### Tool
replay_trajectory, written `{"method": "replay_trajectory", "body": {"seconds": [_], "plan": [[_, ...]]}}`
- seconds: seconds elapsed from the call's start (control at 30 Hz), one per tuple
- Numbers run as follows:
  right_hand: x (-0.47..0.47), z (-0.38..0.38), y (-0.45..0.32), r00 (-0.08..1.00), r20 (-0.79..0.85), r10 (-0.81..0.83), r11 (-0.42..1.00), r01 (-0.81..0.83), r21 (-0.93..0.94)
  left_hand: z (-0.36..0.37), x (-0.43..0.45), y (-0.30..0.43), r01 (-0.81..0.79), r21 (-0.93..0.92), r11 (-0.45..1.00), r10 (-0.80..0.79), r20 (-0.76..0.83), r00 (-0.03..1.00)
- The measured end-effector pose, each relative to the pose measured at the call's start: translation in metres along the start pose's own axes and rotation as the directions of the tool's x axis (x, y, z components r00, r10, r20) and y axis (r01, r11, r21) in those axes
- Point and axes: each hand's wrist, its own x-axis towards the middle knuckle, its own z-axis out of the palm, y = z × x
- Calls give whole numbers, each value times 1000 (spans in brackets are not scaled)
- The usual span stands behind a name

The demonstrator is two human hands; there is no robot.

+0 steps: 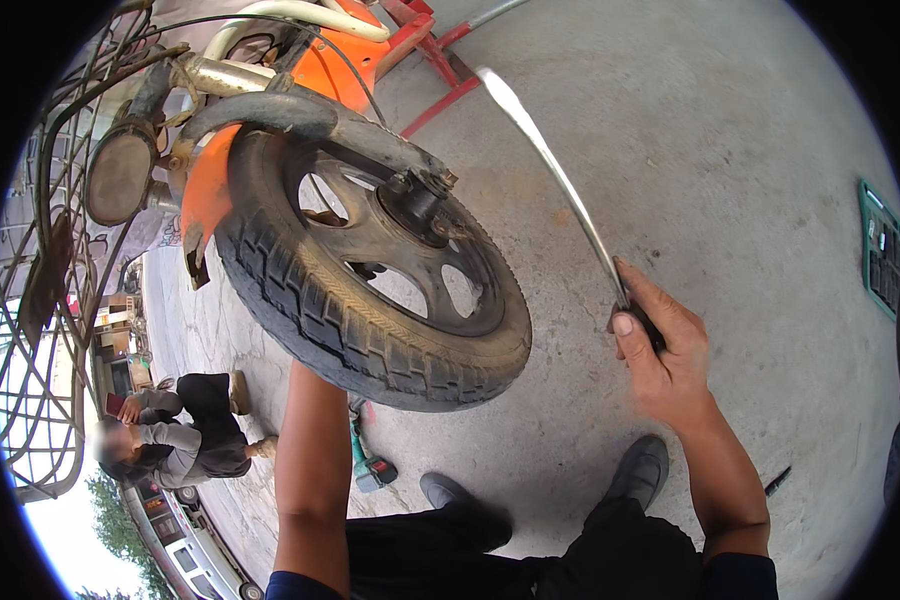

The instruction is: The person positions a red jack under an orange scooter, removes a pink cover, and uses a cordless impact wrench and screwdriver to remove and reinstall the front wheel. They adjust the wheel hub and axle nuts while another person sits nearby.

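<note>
My right hand (664, 345) grips the dark handle of a long tyre lever (562, 176), whose bright flattened tip points up and away from me. To its left stands a small spoked wheel with a worn black tyre (390, 345), mounted on the scooter's fork (300, 116). An orange mudguard (208, 187) sits over the tyre's far left side. My left forearm reaches up behind the tyre, which hides my left hand. The lever is apart from the wheel.
A cordless power tool (367, 457) lies on the concrete floor beside my left forearm. A red metal stand (435, 60) is at the top, a wire basket (60, 300) at the left. A green tool case (881, 247) lies far right. A person (187, 435) crouches at the lower left.
</note>
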Motion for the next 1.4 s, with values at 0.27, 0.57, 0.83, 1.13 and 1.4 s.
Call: {"method": "replay_trajectory", "body": {"seconds": [0.27, 0.57, 0.83, 1.13, 1.4], "plan": [[-19, -41, -8, 839, 167, 518, 811, -543, 215, -3, -3, 1, -11, 10, 1000, 11, -10, 1000], [-30, -42, 26, 837, 353, 418, 648, -547, 531, 0, -4, -2, -9, 27, 1000, 10, -11, 1000], [-23, -48, 85, 879, -128, 459, 863, -475, -173, -1, -5, -4, -14, 37, 999, 15, -26, 1000], [69, -55, 17, 987, -81, 140, 959, -115, 260, -3, -1, -5, -26, 41, 999, 28, -34, 999], [122, -20, -9, 999, 20, -49, 912, 36, 410, -5, 4, -1, -39, 44, 998, 41, -39, 998]]}}
